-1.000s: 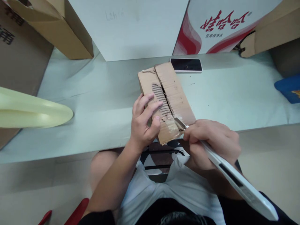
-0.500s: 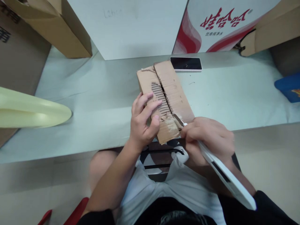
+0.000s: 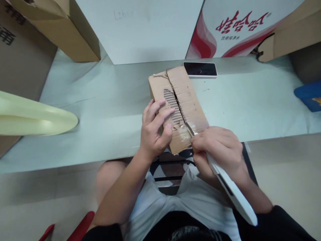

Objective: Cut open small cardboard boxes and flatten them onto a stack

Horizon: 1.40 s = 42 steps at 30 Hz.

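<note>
A small brown cardboard box (image 3: 193, 97) lies slanted at the table's front edge. Its top has a dark, ragged seam, a torn patch with bare ridges, and clear tape (image 3: 184, 134) at the near end. My left hand (image 3: 156, 125) holds the box from its left side, fingers spread over the torn patch and thumb on top. In my right hand (image 3: 218, 149) is a white utility knife (image 3: 235, 190), its handle slanting back toward my right forearm. The blade touches the near end of the seam, by the tape; whether its tip is inside is hard to tell.
Behind the box lies a phone (image 3: 200, 69). White cartons (image 3: 150, 33) stand along the back, one with red print (image 3: 240, 23). Brown boxes (image 3: 82, 36) stand at the left, near a pale yellow-green object (image 3: 37, 115). A blue container (image 3: 309, 95) sits at the far right.
The knife's rear end has swung left, and my right hand has shifted slightly left. The blade now lies closer in line with the seam. My left hand keeps its hold on the box.
</note>
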### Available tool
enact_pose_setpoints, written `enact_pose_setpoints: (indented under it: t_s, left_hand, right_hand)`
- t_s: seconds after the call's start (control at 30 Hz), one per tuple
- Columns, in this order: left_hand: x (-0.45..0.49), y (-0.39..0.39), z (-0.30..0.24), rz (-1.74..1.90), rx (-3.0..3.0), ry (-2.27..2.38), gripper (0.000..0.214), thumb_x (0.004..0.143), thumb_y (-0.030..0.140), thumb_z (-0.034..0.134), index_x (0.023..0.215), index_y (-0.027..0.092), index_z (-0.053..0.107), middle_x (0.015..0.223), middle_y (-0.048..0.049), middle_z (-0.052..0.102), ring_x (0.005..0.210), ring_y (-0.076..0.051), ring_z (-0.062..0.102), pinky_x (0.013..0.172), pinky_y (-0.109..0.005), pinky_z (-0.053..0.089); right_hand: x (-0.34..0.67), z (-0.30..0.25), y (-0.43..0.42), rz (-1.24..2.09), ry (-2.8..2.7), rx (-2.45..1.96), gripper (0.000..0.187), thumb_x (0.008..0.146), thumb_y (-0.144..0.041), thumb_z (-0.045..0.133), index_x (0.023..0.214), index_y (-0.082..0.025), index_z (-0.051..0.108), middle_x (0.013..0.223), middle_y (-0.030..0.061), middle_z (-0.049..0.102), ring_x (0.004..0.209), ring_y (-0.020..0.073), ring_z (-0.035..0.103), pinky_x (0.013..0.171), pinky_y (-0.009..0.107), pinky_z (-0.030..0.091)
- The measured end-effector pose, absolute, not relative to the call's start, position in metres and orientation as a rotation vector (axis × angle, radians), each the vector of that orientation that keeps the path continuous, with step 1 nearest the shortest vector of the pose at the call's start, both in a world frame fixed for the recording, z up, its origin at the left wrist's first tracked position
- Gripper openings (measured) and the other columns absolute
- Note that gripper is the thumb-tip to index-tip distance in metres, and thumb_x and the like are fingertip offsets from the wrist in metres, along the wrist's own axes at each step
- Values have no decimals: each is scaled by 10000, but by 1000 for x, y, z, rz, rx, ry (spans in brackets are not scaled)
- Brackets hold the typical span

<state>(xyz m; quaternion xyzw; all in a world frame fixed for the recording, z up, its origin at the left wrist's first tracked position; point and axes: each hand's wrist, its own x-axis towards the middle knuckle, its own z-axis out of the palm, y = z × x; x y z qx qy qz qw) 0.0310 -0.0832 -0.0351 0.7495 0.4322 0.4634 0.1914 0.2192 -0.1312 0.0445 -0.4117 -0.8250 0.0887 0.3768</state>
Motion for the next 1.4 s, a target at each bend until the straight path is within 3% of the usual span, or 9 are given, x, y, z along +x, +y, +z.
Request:
enact_pose_setpoints:
  t_s: [0.2,0.33,0.63,0.83,1.4]
  left_hand:
    - [32,-83,-35,1316,2120,1213,373,1038,413,438,1284,257,670,1482,-97,582,1406,-296,542,1248,-543,407]
    - [32,-82,-35,1336,2135,1211,373,1035,397,434,1274,242,675,1470,-107,589,1398,-294,551,1238,-538,420]
    - [31,-82,-36,1362,2127,1189,370,1025,382,455,1273,232,685,1462,-118,594,1385,-293,560,1241,-526,412]
    - [31,-81,-37,1328,2143,1235,374,1005,371,451,1268,246,686,1468,-97,598,1387,-301,556,1226,-539,425]
    - [31,-81,-37,1354,2133,1208,369,1003,363,470,1261,227,695,1459,-114,599,1381,-299,563,1226,-529,424]
  right_hand:
    - [219,43,-131,262,-2052,-1054,238,743,-17,538,766,-249,493,603,-48,611,530,126,541,575,295,468]
    - [220,38,-131,186,-1991,-954,204,735,-43,510,727,-242,465,563,-59,541,484,102,417,515,286,375]
    - [220,44,-135,284,-2078,-1107,224,775,-15,533,754,-236,501,623,-34,604,560,124,514,608,302,461]
    - [219,36,-130,171,-1982,-958,197,708,-44,505,724,-238,471,564,-59,476,487,102,376,509,281,367]
    - [220,37,-134,288,-1917,-993,207,691,-20,470,713,-226,468,571,-53,455,498,88,386,511,251,364]
